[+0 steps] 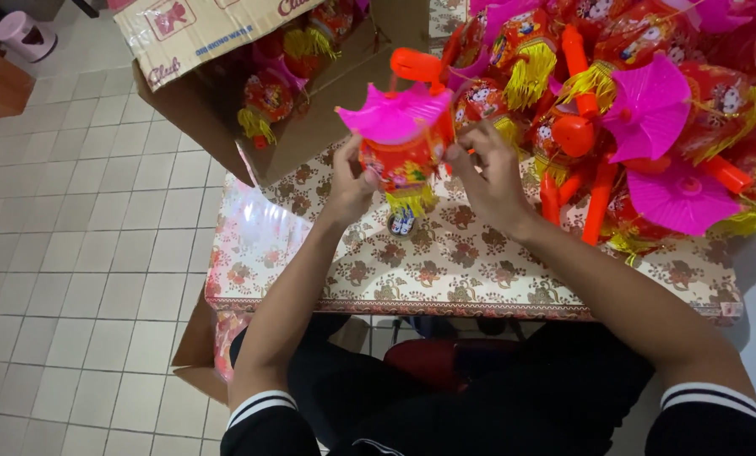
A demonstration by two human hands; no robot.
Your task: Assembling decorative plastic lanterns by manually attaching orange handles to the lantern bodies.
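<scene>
The lantern (403,156) is held above the worktop (445,266), near its far edge. The left hand (350,187) is closed around the red body; the right hand (489,177) pinches its other side with the fingertips. The lantern looks light and thin-walled, likely easy to crush, with a pink cap and a loose yellow tassel. Hold it by the body, not the tassel. A heap of lanterns (648,110) crowds the right; an open carton (251,84) stands beyond. Two batteries (402,224) lie directly beneath.
</scene>
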